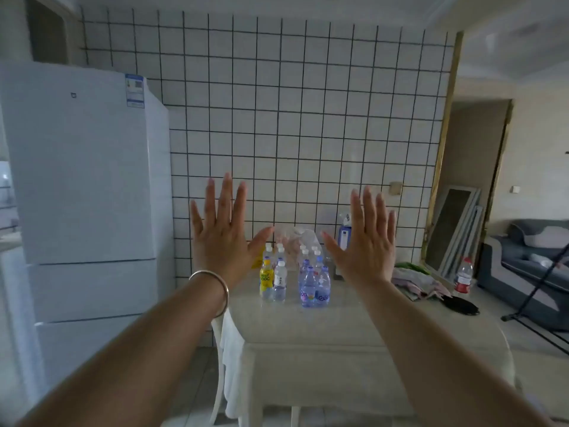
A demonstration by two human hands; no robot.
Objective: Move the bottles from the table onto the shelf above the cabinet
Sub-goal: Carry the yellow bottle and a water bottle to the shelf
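Observation:
Several small plastic bottles stand grouped at the back of a pale table [338,322]. Among them are a yellow-labelled bottle [266,278], a clear bottle [280,282] beside it, and blue-tinted bottles [308,288] to the right. A red-labelled bottle [462,276] stands alone at the table's right edge. My left hand [223,235] and my right hand [365,241] are raised in front of me, backs toward the camera, fingers spread, empty, either side of the bottle group. No shelf or cabinet is in view.
A white fridge [83,180] stands at the left against the tiled wall. A chair draped with white cloth [229,359] sits at the table's left. Crumpled cloth [415,282] and a black hairbrush [462,305] lie at the right. A grey sofa [529,263] and a stand's legs are further right.

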